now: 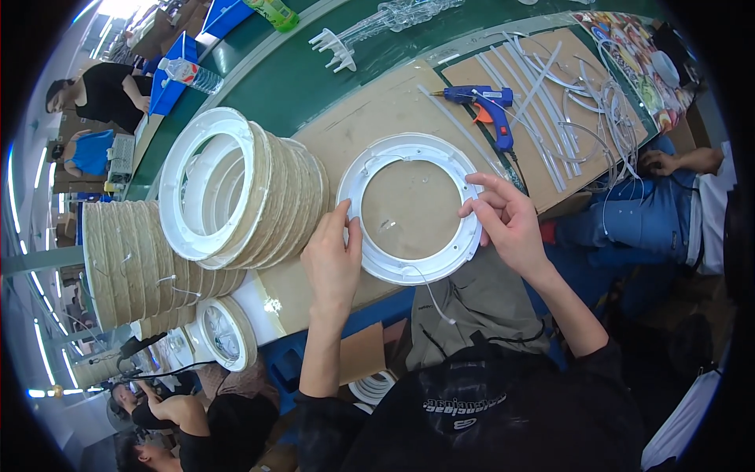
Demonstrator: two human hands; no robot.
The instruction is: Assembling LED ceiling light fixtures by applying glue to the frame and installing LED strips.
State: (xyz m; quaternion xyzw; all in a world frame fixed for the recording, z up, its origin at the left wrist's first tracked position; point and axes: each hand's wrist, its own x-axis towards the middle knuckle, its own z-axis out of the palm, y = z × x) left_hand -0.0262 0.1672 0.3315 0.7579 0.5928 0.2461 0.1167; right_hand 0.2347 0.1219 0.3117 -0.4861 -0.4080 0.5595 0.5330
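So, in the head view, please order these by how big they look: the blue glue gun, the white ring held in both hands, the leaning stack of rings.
1. Leaning stack of rings, largest.
2. White ring, held by the left hand and right hand; nearness may enlarge it.
3. Blue glue gun, clearly smallest.
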